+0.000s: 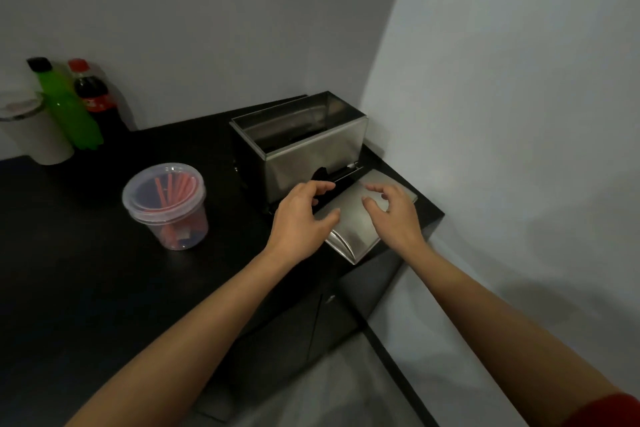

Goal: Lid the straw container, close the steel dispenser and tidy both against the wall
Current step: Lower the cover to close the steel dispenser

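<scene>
I see the straw container (165,206) already lidded, left of my fingers on the tabletop (86,270). Both hands, left (302,218) and right (393,213), hover fingers spread and empty over the steel lid (353,225); the dispenser (301,146) beyond my fingertips stays open, nothing tidied.

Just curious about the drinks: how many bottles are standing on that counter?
2, both at the back left against the wall: a green bottle with a black cap, and a dark cola bottle right beside it. None seems hidden.

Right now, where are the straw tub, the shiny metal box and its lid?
straw tub (166,208): head view, clear side wall.
metal box (311,163): head view, front steel wall.
steel lid (349,229): head view, flat top between the hands.
</scene>
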The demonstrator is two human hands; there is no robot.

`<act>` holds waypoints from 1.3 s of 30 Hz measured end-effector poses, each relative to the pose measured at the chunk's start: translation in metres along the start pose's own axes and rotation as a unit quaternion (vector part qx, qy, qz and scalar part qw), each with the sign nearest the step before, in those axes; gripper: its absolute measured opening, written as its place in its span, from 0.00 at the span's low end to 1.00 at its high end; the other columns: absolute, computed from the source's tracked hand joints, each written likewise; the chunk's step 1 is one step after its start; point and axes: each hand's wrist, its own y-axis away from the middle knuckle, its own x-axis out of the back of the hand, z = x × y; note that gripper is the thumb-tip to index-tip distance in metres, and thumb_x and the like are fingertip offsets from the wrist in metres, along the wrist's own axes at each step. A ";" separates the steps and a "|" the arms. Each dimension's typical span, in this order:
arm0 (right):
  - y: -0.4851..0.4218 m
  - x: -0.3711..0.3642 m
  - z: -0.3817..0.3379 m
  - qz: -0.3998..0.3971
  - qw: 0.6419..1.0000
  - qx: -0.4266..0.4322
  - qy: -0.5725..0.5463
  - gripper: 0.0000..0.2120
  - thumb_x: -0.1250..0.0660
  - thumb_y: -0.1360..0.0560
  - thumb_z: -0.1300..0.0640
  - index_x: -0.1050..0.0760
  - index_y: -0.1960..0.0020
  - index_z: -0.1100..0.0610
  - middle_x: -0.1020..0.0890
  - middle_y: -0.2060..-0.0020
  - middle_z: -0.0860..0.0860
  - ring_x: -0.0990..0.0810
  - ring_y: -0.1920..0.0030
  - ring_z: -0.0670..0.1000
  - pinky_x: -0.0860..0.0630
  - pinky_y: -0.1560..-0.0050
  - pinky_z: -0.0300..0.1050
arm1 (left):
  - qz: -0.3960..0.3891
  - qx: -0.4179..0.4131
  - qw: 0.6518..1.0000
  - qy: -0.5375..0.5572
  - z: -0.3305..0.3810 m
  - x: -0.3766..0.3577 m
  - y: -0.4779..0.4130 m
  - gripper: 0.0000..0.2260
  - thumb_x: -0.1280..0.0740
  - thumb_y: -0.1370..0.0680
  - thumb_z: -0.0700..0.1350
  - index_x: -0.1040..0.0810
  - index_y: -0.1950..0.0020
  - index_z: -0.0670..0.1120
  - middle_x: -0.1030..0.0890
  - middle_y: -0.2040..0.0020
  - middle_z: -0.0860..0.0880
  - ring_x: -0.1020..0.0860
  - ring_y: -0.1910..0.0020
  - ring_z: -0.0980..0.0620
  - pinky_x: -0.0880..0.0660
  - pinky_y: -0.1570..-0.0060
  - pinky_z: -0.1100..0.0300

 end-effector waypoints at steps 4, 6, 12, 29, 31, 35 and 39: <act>-0.006 0.012 0.017 -0.042 0.999 -0.008 0.009 0.17 0.35 0.25 0.53 0.26 0.37 0.54 0.26 0.37 0.53 0.28 0.36 0.52 0.31 0.37 0.47 | -0.050 0.044 0.997 -0.027 -0.004 -0.023 -0.002 0.25 0.29 0.28 0.47 0.31 0.32 0.50 0.28 0.36 0.50 0.29 0.38 0.53 0.33 0.46 0.63; -0.011 0.014 0.023 -0.056 0.998 -0.013 0.018 0.18 0.35 0.25 0.53 0.27 0.36 0.54 0.27 0.36 0.53 0.29 0.35 0.52 0.31 0.36 0.48 | -0.068 0.054 0.995 -0.040 -0.009 -0.031 -0.005 0.26 0.29 0.28 0.46 0.32 0.31 0.50 0.29 0.35 0.49 0.30 0.36 0.52 0.34 0.45 0.63; -0.034 0.011 0.039 -0.072 0.993 -0.063 0.062 0.21 0.35 0.26 0.52 0.29 0.34 0.55 0.28 0.34 0.54 0.30 0.33 0.53 0.34 0.32 0.56 | -0.112 0.082 0.988 -0.066 -0.030 -0.048 -0.020 0.28 0.29 0.28 0.47 0.33 0.31 0.50 0.31 0.33 0.49 0.30 0.36 0.52 0.35 0.45 0.65; -0.097 0.018 0.085 -0.146 0.953 -0.179 0.197 0.34 0.35 0.26 0.46 0.41 0.27 0.61 0.34 0.30 0.60 0.36 0.30 0.61 0.37 0.30 0.58 | -0.164 0.119 0.971 -0.123 -0.069 -0.076 -0.019 0.46 0.25 0.35 0.60 0.45 0.25 0.49 0.45 0.24 0.45 0.47 0.25 0.45 0.44 0.30 0.53; -0.101 0.019 0.088 -0.144 0.952 -0.167 0.211 0.34 0.36 0.26 0.46 0.41 0.27 0.63 0.34 0.30 0.62 0.36 0.30 0.61 0.40 0.29 0.57 | -0.163 0.125 0.971 -0.124 -0.070 -0.077 -0.019 0.47 0.26 0.35 0.61 0.46 0.24 0.48 0.47 0.23 0.44 0.48 0.25 0.45 0.46 0.29 0.53; -0.108 0.019 0.089 -0.150 0.942 -0.158 0.256 0.32 0.39 0.24 0.44 0.39 0.29 0.64 0.33 0.33 0.64 0.37 0.31 0.63 0.41 0.30 0.56 | -0.166 0.132 0.970 -0.122 -0.070 -0.078 -0.022 0.48 0.26 0.35 0.61 0.48 0.23 0.48 0.48 0.22 0.45 0.50 0.24 0.45 0.49 0.28 0.54; -0.114 0.019 0.091 -0.141 0.939 -0.181 0.255 0.33 0.41 0.25 0.41 0.37 0.30 0.63 0.33 0.33 0.65 0.36 0.32 0.64 0.38 0.32 0.55 | -0.161 0.133 0.971 -0.112 -0.070 -0.077 -0.022 0.49 0.25 0.36 0.61 0.47 0.23 0.49 0.48 0.22 0.46 0.50 0.24 0.46 0.50 0.28 0.56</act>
